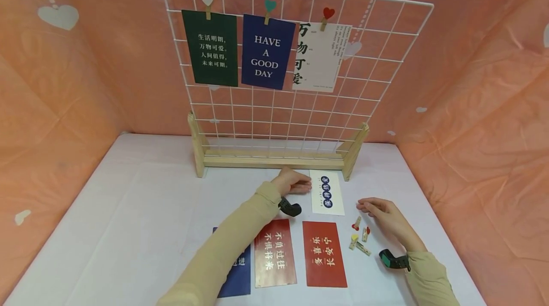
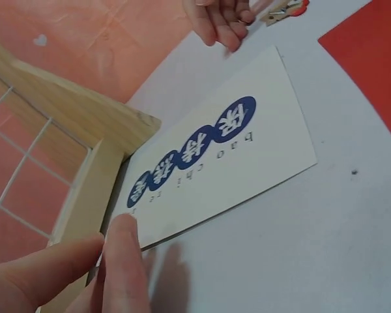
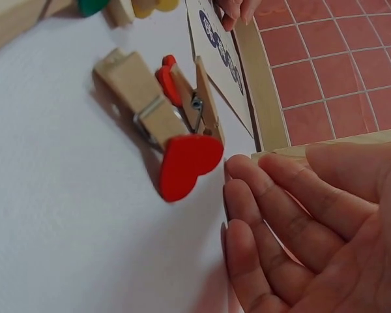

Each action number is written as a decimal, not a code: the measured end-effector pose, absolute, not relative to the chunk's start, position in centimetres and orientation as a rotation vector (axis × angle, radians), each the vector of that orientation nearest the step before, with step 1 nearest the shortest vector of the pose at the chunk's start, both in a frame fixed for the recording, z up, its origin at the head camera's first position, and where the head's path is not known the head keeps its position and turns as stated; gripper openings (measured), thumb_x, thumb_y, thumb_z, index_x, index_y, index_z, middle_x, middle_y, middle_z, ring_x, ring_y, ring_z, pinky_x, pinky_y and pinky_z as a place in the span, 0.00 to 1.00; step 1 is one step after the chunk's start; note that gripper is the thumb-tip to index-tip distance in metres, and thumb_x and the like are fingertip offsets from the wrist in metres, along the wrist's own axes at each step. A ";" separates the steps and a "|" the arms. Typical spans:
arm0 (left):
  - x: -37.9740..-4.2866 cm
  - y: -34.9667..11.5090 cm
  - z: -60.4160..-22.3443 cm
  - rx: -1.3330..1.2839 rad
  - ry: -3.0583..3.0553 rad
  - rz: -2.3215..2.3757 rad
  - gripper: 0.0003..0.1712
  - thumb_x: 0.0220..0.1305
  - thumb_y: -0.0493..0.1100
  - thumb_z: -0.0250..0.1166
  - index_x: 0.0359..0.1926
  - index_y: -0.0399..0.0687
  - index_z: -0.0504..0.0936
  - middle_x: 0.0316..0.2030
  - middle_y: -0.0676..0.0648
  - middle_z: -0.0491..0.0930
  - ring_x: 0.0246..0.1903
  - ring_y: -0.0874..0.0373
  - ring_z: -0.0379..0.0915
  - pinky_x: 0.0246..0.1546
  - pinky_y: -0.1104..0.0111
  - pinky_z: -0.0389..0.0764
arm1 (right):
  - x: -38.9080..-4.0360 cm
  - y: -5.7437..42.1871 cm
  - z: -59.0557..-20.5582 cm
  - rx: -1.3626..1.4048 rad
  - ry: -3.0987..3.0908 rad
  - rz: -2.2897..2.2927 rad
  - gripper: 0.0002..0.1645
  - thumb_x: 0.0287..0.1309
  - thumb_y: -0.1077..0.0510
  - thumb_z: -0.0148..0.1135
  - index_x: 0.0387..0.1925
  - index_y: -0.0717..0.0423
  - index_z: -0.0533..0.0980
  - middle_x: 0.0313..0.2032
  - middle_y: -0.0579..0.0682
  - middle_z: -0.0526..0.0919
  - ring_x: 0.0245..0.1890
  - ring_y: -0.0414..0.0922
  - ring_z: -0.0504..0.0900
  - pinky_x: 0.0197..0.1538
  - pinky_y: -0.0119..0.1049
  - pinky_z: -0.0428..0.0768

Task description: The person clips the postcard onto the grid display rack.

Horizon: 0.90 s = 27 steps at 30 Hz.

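Note:
A white postcard [image 1: 316,200] with four dark blue circles of lettering lies on the table in front of the wire rack. At its left edge is my left hand [image 1: 296,182], fingers extended. In the left wrist view, a fingertip [image 2: 122,228] overlaps the card's near corner. To the right of the card, my right hand [image 1: 388,215] hovers with loosely bent fingers and nothing in them. Just below it lie several small wooden clothespins with hearts. One clothespin [image 3: 140,98] with a red heart appears close to those fingers in the right wrist view.
The white grid rack [image 1: 274,153] stands on a wooden base. A green card [image 1: 214,48], a blue card [image 1: 268,53] and a white card [image 1: 321,58] hang clipped on it. Two red cards lie nearer me, one [image 1: 324,253] on the right; a blue card [image 1: 240,272] is partly under my left sleeve.

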<state>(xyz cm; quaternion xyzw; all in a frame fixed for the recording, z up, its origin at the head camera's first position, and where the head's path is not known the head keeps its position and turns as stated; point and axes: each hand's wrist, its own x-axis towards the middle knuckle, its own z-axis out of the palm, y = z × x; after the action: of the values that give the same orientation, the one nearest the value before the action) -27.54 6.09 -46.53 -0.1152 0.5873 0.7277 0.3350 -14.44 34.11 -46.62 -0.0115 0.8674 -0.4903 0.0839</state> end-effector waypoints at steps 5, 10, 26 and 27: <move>-27.1 6.7 -46.7 -0.322 1.648 1.928 0.07 0.53 0.29 0.70 0.33 0.28 0.83 0.24 0.39 0.83 0.19 0.57 0.81 0.28 0.69 0.84 | -14.4 34.1 -46.6 -0.039 2.582 -1.458 0.23 0.71 0.54 0.52 0.54 0.70 0.73 0.47 0.59 0.82 0.48 0.44 0.79 0.49 0.28 0.77; -26.5 7.4 -46.8 -0.334 1.861 1.870 0.08 0.47 0.32 0.75 0.27 0.33 0.83 0.19 0.43 0.82 0.13 0.61 0.77 0.21 0.72 0.82 | -14.4 34.1 -46.5 -0.022 2.570 -1.472 0.23 0.70 0.54 0.52 0.55 0.69 0.73 0.48 0.59 0.82 0.49 0.46 0.79 0.49 0.29 0.77; -26.3 8.2 -47.6 -0.096 2.182 1.754 0.06 0.44 0.31 0.74 0.25 0.35 0.83 0.14 0.46 0.79 0.10 0.62 0.73 0.14 0.73 0.79 | -14.4 34.3 -46.9 -0.003 2.573 -1.470 0.22 0.70 0.53 0.52 0.54 0.68 0.74 0.48 0.58 0.82 0.48 0.42 0.78 0.49 0.27 0.76; -26.4 8.2 -47.7 -0.087 2.171 1.788 0.08 0.44 0.30 0.74 0.28 0.34 0.83 0.14 0.45 0.80 0.11 0.62 0.74 0.15 0.73 0.79 | -14.4 34.3 -46.9 -0.008 2.570 -1.470 0.22 0.70 0.53 0.52 0.54 0.68 0.74 0.48 0.58 0.82 0.48 0.42 0.78 0.50 0.27 0.76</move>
<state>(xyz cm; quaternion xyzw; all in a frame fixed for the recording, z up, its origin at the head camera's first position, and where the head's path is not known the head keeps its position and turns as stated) -26.37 8.19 -47.69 -0.0306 0.7612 0.6269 0.1630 -14.42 34.30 -46.94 -0.0028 0.8646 -0.4943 0.0903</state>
